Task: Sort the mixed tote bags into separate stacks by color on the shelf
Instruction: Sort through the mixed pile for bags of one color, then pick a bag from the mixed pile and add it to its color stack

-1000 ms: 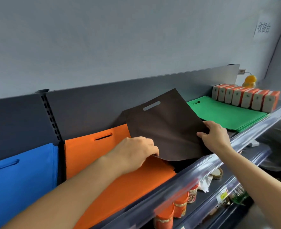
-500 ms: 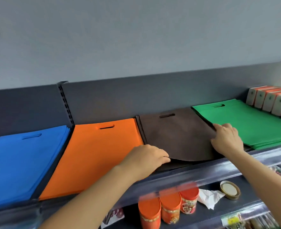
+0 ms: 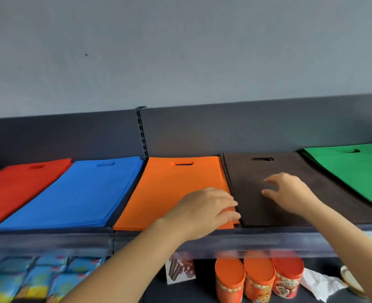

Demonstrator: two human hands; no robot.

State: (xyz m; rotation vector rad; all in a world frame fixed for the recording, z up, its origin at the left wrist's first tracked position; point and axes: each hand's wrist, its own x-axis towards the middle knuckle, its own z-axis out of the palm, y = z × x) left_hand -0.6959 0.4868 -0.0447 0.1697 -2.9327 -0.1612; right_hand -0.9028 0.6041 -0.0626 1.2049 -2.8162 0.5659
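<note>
Five flat stacks of tote bags lie side by side on the shelf [image 3: 202, 241]: red [image 3: 17, 186], blue [image 3: 78, 191], orange [image 3: 176, 184], brown [image 3: 257, 206] and green [image 3: 355, 169]. My left hand [image 3: 204, 209] rests on the right edge of the orange stack near its front corner, fingers reaching toward the brown stack. My right hand [image 3: 287, 192] is over the middle of the brown stack with fingers loosely spread; whether it touches the fabric I cannot tell. Neither hand holds a bag.
A dark back panel [image 3: 246, 130] with a slotted upright [image 3: 142, 132] rises behind the stacks. On the shelf below stand three orange-lidded cans [image 3: 259, 278], blue snack packets [image 3: 28, 278], a white crumpled wrapper [image 3: 320, 283] and a tape roll [image 3: 353, 281].
The brown bag was lowered flat onto its stack and both hands let go of it. My right hand slid to the stack's middle. The view shifted left, bringing the red stack into sight.
</note>
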